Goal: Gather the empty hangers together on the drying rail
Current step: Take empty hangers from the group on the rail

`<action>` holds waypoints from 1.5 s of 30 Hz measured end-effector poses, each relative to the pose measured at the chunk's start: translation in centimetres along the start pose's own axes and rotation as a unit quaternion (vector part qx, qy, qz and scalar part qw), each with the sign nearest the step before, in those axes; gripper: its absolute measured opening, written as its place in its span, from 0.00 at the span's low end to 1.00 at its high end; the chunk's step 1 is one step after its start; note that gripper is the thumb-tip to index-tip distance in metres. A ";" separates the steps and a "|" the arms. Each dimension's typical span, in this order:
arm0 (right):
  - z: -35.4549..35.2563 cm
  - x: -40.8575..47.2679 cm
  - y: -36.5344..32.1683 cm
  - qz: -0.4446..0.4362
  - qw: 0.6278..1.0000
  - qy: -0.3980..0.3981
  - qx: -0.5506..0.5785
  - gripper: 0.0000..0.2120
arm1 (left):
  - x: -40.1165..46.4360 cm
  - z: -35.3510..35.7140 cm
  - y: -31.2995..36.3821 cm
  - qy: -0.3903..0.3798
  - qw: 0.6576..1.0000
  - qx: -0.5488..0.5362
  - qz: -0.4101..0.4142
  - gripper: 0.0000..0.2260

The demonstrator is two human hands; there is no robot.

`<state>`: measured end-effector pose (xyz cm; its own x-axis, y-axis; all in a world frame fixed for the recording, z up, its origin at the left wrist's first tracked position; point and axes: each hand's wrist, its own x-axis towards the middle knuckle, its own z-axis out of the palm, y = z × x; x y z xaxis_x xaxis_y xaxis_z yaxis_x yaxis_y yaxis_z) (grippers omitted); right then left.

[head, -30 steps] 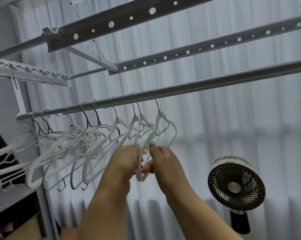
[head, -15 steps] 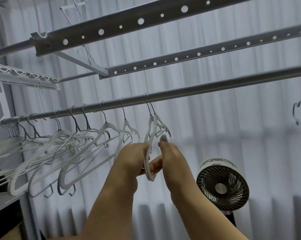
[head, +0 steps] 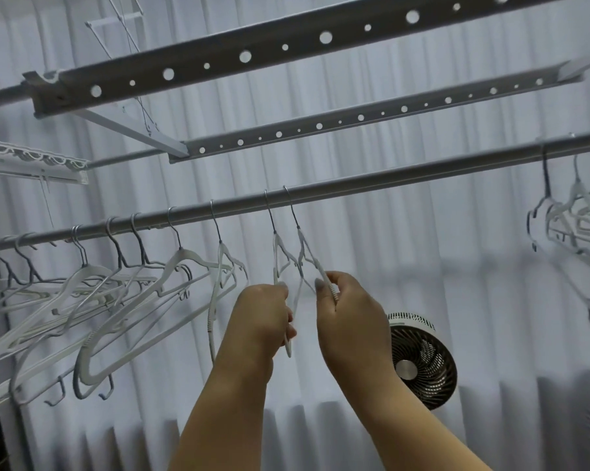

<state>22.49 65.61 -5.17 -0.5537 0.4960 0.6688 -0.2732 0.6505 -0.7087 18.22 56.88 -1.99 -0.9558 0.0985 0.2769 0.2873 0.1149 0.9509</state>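
Head view: a fan [head: 419, 362] stands behind the right hand [head: 349, 314], before white curtains [head: 422, 249]. Two hangers hook side by side on the rail [head: 388, 178], seen edge-on, hanging downward. Left hand [head: 264, 317] grasps the left hanger [head: 275, 263]; the right pinches the right hanger [head: 308, 256]. More hangers [head: 100, 300] crowd the left end.
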 end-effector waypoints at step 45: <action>-15.7 5.6 9.9 0.024 0.947 0.230 -0.222 0.15 | -3.3 18.0 3.5 -0.038 0.960 0.174 0.217 0.17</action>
<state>29.06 83.84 -4.94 -0.1280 0.6629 0.7377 0.1583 0.7479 -0.6446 23.53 74.76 -2.09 -0.7375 0.2825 0.6135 0.6739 0.3689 0.6402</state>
